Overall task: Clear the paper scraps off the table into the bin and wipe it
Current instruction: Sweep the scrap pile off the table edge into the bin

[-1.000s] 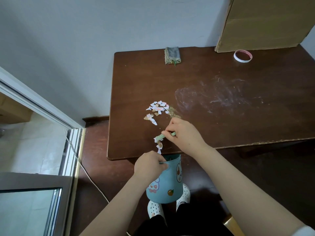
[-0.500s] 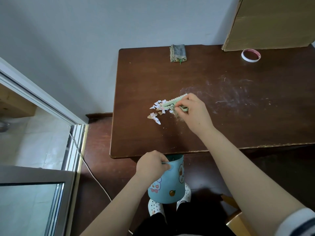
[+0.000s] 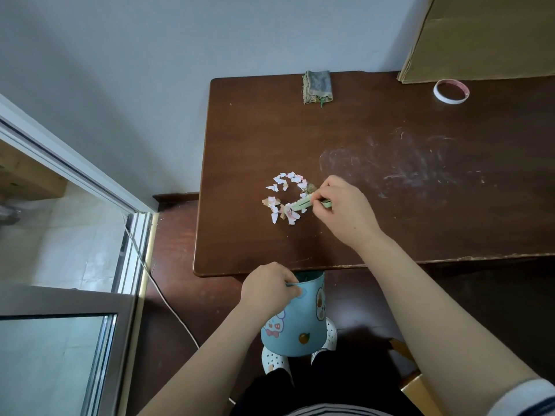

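The paper scraps [image 3: 285, 198] lie in a loose ring on the dark wooden bench [image 3: 390, 220], toward its left side and a little back from the near edge. The right hand [image 3: 345, 211] rests over the bench just right of the scraps, its fingers pressed together in a pinching grip on a small pale green brush [image 3: 303, 204], whose left end touches the scraps at the near right of the ring. The left hand [image 3: 267, 288] is below the bench's near edge, its grip curled tight over the rim of a light blue bin [image 3: 300, 325] with cartoon stickers; the bin's mouth sits just under the bench edge, near and slightly right of the scraps. A folded grey cloth [image 3: 318, 87] lies at the far edge of the bench, well apart from the scraps. A roll of tape [image 3: 451, 91] sits at the far right, beside a cardboard box [image 3: 480, 37]. Whitish smears mark the bench right of the hand.
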Demonstrator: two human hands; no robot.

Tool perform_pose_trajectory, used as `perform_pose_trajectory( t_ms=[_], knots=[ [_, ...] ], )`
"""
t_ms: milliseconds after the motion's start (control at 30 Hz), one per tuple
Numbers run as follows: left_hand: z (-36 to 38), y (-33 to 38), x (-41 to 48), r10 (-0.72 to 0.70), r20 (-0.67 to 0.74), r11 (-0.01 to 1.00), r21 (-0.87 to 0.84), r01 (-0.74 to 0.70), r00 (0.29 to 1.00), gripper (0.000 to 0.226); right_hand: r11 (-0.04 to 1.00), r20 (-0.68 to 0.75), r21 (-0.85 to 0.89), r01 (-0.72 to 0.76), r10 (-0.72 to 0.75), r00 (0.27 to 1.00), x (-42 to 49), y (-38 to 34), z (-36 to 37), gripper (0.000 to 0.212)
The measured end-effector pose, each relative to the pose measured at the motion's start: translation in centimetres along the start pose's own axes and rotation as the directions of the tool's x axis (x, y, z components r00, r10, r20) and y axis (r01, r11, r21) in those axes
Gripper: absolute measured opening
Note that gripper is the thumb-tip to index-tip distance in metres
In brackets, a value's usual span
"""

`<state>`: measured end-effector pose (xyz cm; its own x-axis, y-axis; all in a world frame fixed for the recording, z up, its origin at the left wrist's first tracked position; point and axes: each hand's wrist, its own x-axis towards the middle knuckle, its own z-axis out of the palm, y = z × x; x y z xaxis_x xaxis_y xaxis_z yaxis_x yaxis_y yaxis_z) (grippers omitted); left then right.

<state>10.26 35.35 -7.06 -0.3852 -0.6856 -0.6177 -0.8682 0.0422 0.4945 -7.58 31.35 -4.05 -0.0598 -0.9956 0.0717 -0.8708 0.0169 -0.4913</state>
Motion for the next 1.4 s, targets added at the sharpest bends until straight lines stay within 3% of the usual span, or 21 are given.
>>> perform_pose_trajectory(
  t_ms=[167, 433, 633, 800, 1167, 1400],
  knots=[
    [-0.1, 0.1, 0.1, -0.002, 0.012, 1.0, 0.001, 0.002, 1.0, 0.018, 0.999, -0.096, -0.015, -0.041, 0.039, 0.995, 2.0, 0.7, -0.1, 0.017],
    [-0.1, -0.1, 0.4, -0.005, 0.023, 1.0, 0.001, 0.005, 1.0, 0.019, 0.997, 0.051, -0.073, -0.022, 0.026, 0.998, 1.5, 0.6, -0.3, 0.018],
    [-0.1, -0.2, 0.5, -0.006, 0.029, 1.0, -0.003, 0.006, 1.0, 0.019, 0.999, -0.044, 0.044, -0.003, 0.005, 0.999, 1.6, 0.2, -0.3, 0.014],
    [-0.2, -0.1, 0.5, -0.006, 0.024, 1.0, -0.01, 0.006, 1.0, 0.017, 0.999, -0.071, 0.03, -0.033, 0.035, 0.997, 4.5, -0.4, 1.2, 0.019],
    [0.0, -0.5, 0.7, 0.004, 0.011, 1.0, -0.014, -0.004, 1.0, 0.017, 1.0, 0.075, 0.018, -0.023, 0.021, 0.997, 2.2, -0.5, 0.7, 0.018],
    [0.0, -0.6, 0.8, 0.0, 0.012, 1.0, -0.019, 0.001, 1.0, 0.016, 0.994, -0.066, 0.112, 0.02, -0.013, 0.998, 3.8, -1.6, 0.8, 0.017]
  ],
)
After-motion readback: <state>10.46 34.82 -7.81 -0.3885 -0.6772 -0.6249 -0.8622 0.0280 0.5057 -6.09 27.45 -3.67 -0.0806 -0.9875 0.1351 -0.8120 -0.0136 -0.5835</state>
